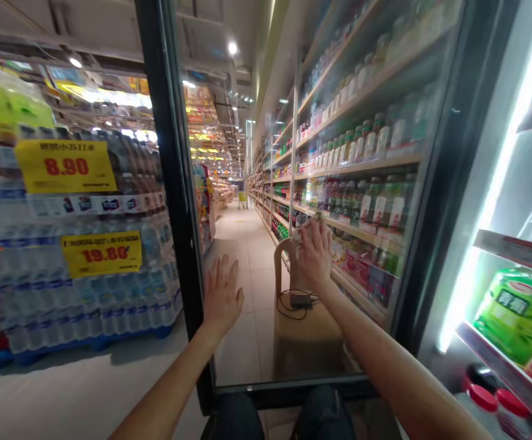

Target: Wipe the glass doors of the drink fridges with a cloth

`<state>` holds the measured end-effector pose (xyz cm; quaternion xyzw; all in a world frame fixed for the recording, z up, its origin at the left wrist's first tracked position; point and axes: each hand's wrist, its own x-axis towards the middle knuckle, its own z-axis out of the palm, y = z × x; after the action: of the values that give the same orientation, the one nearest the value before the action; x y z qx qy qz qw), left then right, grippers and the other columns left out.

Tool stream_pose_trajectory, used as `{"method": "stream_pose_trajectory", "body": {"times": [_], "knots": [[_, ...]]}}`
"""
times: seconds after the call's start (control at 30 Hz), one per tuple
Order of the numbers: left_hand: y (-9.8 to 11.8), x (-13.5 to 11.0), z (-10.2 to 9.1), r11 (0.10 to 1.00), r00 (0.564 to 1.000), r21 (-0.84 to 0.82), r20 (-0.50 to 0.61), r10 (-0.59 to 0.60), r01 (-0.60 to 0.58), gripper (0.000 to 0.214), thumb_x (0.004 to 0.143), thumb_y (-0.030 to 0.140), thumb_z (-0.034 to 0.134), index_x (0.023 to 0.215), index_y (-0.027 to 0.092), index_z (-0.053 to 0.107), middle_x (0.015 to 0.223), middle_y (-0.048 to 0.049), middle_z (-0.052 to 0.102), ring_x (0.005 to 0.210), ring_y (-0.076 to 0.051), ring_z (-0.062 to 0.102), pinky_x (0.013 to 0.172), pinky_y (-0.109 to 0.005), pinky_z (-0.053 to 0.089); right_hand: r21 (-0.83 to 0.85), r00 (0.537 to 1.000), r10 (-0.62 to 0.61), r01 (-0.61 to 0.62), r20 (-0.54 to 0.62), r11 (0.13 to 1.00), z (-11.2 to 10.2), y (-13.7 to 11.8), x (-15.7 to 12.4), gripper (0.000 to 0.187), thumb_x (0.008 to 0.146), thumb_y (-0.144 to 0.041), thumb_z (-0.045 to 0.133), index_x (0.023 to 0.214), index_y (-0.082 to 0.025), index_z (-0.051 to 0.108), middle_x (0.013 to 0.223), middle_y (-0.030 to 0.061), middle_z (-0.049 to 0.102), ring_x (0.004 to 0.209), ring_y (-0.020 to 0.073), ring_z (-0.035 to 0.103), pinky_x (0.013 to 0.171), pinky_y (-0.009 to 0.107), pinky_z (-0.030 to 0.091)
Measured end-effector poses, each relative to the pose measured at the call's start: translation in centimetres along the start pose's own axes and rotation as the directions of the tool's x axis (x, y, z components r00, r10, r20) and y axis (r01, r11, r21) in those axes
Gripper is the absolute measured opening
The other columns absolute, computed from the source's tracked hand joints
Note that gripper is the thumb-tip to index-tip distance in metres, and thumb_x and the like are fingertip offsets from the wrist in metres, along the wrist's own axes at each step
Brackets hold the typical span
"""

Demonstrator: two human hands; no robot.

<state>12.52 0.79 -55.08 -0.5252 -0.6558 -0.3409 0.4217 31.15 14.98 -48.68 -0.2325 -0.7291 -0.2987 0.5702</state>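
In front of me stands a glass door (252, 342) in a dark frame, swung outward. My left hand (222, 293) is open, its fingers spread against the left part of the pane near the frame. My right hand (314, 253) presses a pale cloth (296, 237) against the glass, further right and higher. Only the edges of the cloth show past the fingers, and motion blurs them. Through the pane, a beige chair (307, 336) with a black adapter and cable (299, 300) on its seat is visible.
Left of the door, stacked water bottles (123, 311) stand on a blue pallet (96, 345) with yellow price signs (66, 166). To the right is a lit cooler with a green package (516, 311) and red-capped containers (482, 397). Bottle shelves (358, 165) line the aisle beyond the glass.
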Motion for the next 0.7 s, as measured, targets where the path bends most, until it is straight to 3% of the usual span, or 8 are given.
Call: {"method": "stream_pose_trajectory", "body": {"times": [0.07, 0.2, 0.23, 0.33, 0.43, 0.6, 0.63, 0.7], "knots": [[-0.2, -0.5, -0.1, 1.000, 1.000, 0.005, 0.011, -0.016, 0.016, 0.059, 0.079, 0.017, 0.048, 0.136, 0.011, 0.033, 0.145, -0.0194, 0.028, 0.138, -0.031, 0.016, 0.107, -0.051, 0.024, 0.053, 0.975, -0.217, 0.214, 0.052, 0.975, 0.2, -1.3, -1.6, 0.040, 0.086, -0.015, 0.044, 0.125, -0.021, 0.050, 0.140, 0.0077, 0.041, 0.139, 0.0259, 0.014, 0.108, 0.051, 0.024], [-0.9, -1.1, -0.3, 1.000, 1.000, 0.014, 0.025, -0.008, 0.008, 0.059, 0.079, 0.017, 0.047, 0.136, 0.012, 0.033, 0.145, -0.0189, 0.029, 0.137, -0.031, 0.018, 0.106, -0.052, 0.026, 0.251, 0.755, -0.640, 0.598, 0.141, 0.761, 0.5, -4.0, -3.8, 0.035, 0.086, -0.016, 0.048, 0.118, -0.027, 0.054, 0.133, 0.0007, 0.049, 0.136, 0.0206, 0.024, 0.109, 0.045, 0.026], [-1.1, -1.0, -0.3, 1.000, 1.000, 0.013, 0.019, -0.011, 0.011, 0.059, 0.079, 0.018, 0.047, 0.137, 0.013, 0.032, 0.145, -0.0187, 0.028, 0.138, -0.031, 0.017, 0.106, -0.052, 0.026, 0.263, 0.767, -0.624, 0.577, 0.149, 0.773, 0.6, -4.4, -3.1, 0.036, 0.086, -0.016, 0.048, 0.119, -0.027, 0.053, 0.133, 0.0007, 0.049, 0.136, 0.0207, 0.024, 0.109, 0.045, 0.026], [-1.7, -0.6, -0.6, 0.999, 0.999, -0.003, -0.009, -0.049, 0.049, 0.062, 0.080, 0.018, 0.046, 0.139, 0.012, 0.028, 0.146, -0.0185, 0.026, 0.138, -0.030, 0.016, 0.107, -0.051, 0.025, 0.223, 0.928, -0.351, 0.317, 0.128, 0.922, 1.0, -4.9, 1.2, 0.035, 0.087, -0.013, 0.043, 0.119, -0.022, 0.053, 0.138, 0.0052, 0.044, 0.138, 0.0222, 0.016, 0.111, 0.049, 0.022], [-2.2, -0.5, -0.7, 0.997, 0.998, -0.042, -0.013, -0.065, 0.065, 0.066, 0.079, 0.018, 0.047, 0.141, 0.013, 0.023, 0.148, -0.0168, 0.022, 0.139, -0.029, 0.014, 0.108, -0.050, 0.025, 0.236, 0.952, -0.285, 0.253, 0.111, 0.938, 1.6, -5.5, 2.9, 0.032, 0.087, -0.014, 0.042, 0.116, -0.018, 0.054, 0.140, 0.0079, 0.041, 0.139, 0.0228, 0.013, 0.112, 0.051, 0.018], [-2.8, -0.3, -1.1, 0.995, 0.998, -0.102, -0.069, -0.003, -0.004, 0.068, 0.079, 0.017, 0.046, 0.141, 0.013, 0.020, 0.148, -0.0168, 0.023, 0.138, -0.028, 0.017, 0.109, -0.047, 0.027, 0.352, 0.639, -0.759, 0.688, 0.121, 0.635, 2.2, -6.6, 1.3, 0.032, 0.088, -0.016, 0.045, 0.119, -0.021, 0.053, 0.134, 0.0019, 0.049, 0.135, 0.0180, 0.027, 0.111, 0.042, 0.026], [-2.9, 0.0, -1.2, 0.994, 0.996, -0.107, -0.084, 0.005, -0.014, 0.068, 0.079, 0.017, 0.046, 0.141, 0.013, 0.019, 0.147, -0.0173, 0.024, 0.138, -0.028, 0.018, 0.109, -0.046, 0.028, 0.331, 0.655, -0.745, 0.679, 0.131, 0.655, 2.3, -6.7, 2.2, 0.033, 0.088, -0.017, 0.045, 0.120, -0.021, 0.052, 0.135, 0.0022, 0.048, 0.135, 0.0189, 0.026, 0.111, 0.043, 0.026], [-2.9, 0.7, -1.5, 0.993, 0.994, -0.118, -0.113, -0.001, -0.012, 0.068, 0.079, 0.016, 0.045, 0.141, 0.013, 0.018, 0.146, -0.0176, 0.026, 0.137, -0.027, 0.020, 0.109, -0.047, 0.028, 0.237, 0.808, -0.576, 0.539, 0.125, 0.808, 2.4, -7.1, 5.2, 0.035, 0.088, -0.017, 0.044, 0.122, -0.021, 0.051, 0.139, 0.0038, 0.044, 0.137, 0.0225, 0.022, 0.111, 0.048, 0.021]]}}
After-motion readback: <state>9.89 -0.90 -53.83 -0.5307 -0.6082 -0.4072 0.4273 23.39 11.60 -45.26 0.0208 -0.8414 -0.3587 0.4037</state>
